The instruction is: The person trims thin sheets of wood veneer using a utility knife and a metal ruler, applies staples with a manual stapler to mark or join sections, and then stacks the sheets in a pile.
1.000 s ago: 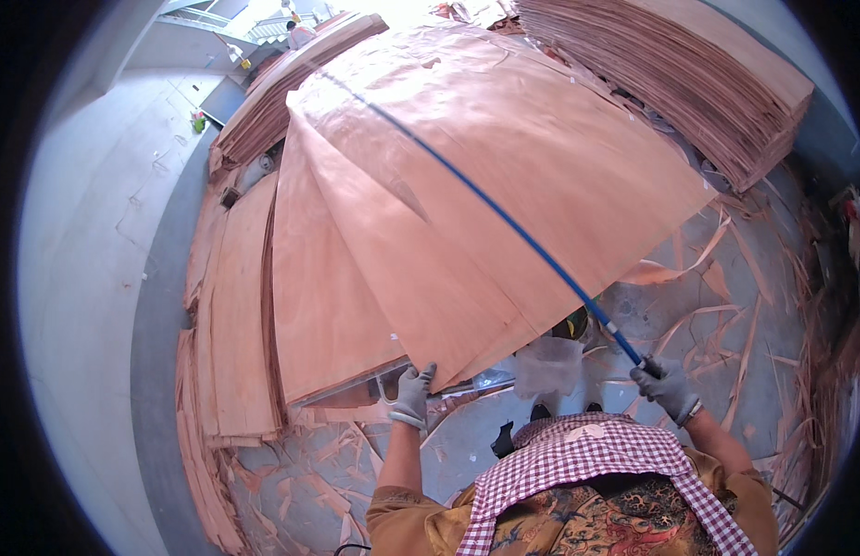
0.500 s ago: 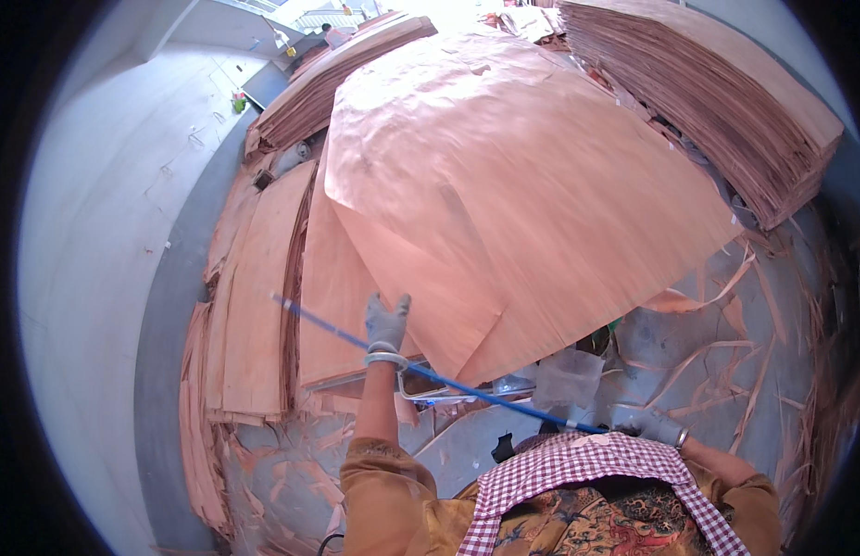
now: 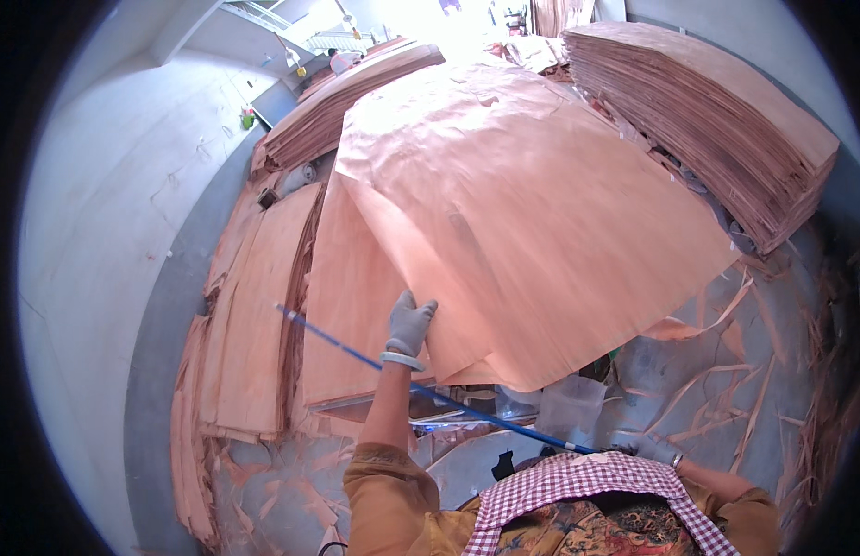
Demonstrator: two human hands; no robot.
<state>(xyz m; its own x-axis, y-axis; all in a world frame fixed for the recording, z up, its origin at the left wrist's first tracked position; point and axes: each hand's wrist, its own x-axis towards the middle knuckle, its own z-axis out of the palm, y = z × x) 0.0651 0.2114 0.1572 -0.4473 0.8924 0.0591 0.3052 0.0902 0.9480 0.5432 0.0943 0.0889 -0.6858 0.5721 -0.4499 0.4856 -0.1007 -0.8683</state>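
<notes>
A large, thin reddish wood veneer sheet [image 3: 550, 232] lies over a stack of similar sheets [image 3: 342, 287]. Its left edge is lifted and curled over toward the right. My left hand [image 3: 411, 324], in a grey glove, is closed on that raised edge, with a pale bangle at the wrist. Close to my waist, my gloved right hand [image 3: 654, 450] is closed around the near end of a long blue rod [image 3: 485, 417]; its fingers are partly hidden. The rod slants away to the left, passing beneath my left forearm, and its far tip lies over the neighbouring veneer pile.
Low veneer piles [image 3: 254, 324] run along the left, beside a white wall [image 3: 96, 232]. A tall veneer stack [image 3: 708, 130] stands at the far right, another [image 3: 356, 102] at the far left. Torn veneer strips [image 3: 698, 371] litter the floor. A clear plastic bag [image 3: 571, 405] hangs near the sheet's front edge.
My left hand has moved slightly right, bringing the sheet's edge with it, so the folded corner has shifted and curled up more. The right hand still has the rod. The view has tilted up slightly.
</notes>
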